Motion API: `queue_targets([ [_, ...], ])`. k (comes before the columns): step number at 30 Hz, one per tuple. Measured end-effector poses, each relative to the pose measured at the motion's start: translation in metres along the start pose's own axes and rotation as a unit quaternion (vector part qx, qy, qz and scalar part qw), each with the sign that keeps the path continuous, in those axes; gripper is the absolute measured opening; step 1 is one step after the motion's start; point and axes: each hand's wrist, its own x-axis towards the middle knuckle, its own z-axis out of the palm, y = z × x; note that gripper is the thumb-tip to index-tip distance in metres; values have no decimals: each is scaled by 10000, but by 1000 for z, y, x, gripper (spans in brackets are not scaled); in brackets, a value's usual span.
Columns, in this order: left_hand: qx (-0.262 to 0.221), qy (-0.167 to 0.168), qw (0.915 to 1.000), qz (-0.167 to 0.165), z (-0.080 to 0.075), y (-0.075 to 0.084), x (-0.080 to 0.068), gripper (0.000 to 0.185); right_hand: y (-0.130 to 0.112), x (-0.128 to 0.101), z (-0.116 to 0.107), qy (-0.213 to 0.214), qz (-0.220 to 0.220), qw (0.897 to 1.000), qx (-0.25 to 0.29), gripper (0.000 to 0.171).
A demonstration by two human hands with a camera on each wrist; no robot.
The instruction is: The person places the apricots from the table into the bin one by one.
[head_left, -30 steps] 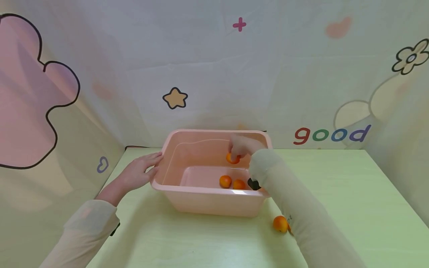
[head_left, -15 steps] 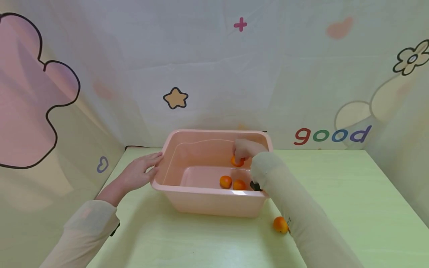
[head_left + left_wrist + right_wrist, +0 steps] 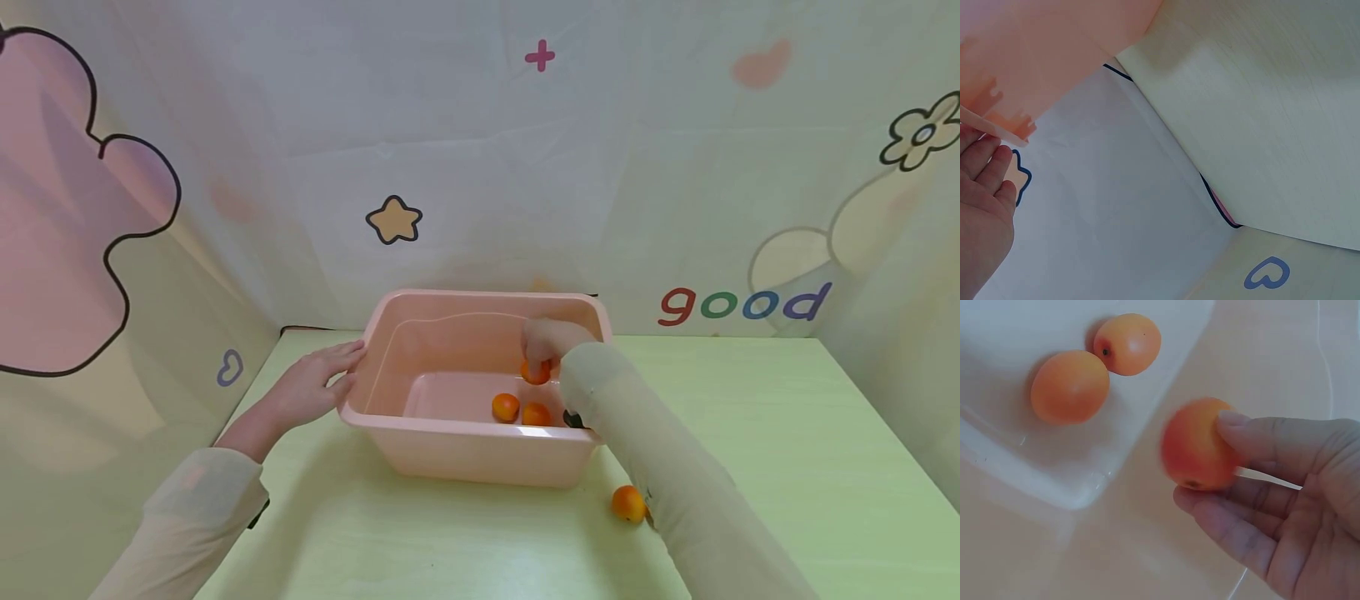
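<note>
A pink plastic tub (image 3: 420, 421) stands on the pale green table (image 3: 750, 433). My right hand (image 3: 546, 340) reaches down into it and pinches a small orange fruit (image 3: 536, 372) between thumb and fingers; the right wrist view shows that held fruit (image 3: 1196, 445) just above the tub floor, against my right hand (image 3: 1279, 506). Two more orange fruits (image 3: 521, 410) lie on the tub floor, and these two fruits (image 3: 1094, 369) lie close together in the wrist view. My left hand (image 3: 315, 385) rests flat against the tub's left rim, fingers (image 3: 988, 172) straight.
Another orange fruit (image 3: 628, 503) lies on the table beside my right sleeve (image 3: 675, 492), in front of the tub's right corner. Printed cloth walls (image 3: 480, 167) close in the table at the back and both sides.
My right hand has lowered the held fruit deeper into the tub, towards the two fruits on the floor. The left hand has stayed on the rim.
</note>
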Motion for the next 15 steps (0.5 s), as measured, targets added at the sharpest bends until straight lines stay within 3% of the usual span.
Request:
queue_targets([
  [3,-9,-7,10000,-7,0,1,0,44,-2,2,0,3,16,9997,-241,21],
  [8,-11,-12,10000,-5,0,2,-1,44,-7,8,-5,-442,-331,9912,-1205,19],
  [10,-8,-20,10000,-22,0,2,-1,44,-13,9,-9,-740,-808,9720,-2077,19],
  [13,-4,-26,10000,-57,0,2,-1,45,-24,4,-16,-809,-1211,9474,-2851,28],
  [15,11,-24,10000,-69,0,2,-1,45,-31,1,-22,-840,-1664,9220,-3394,28],
])
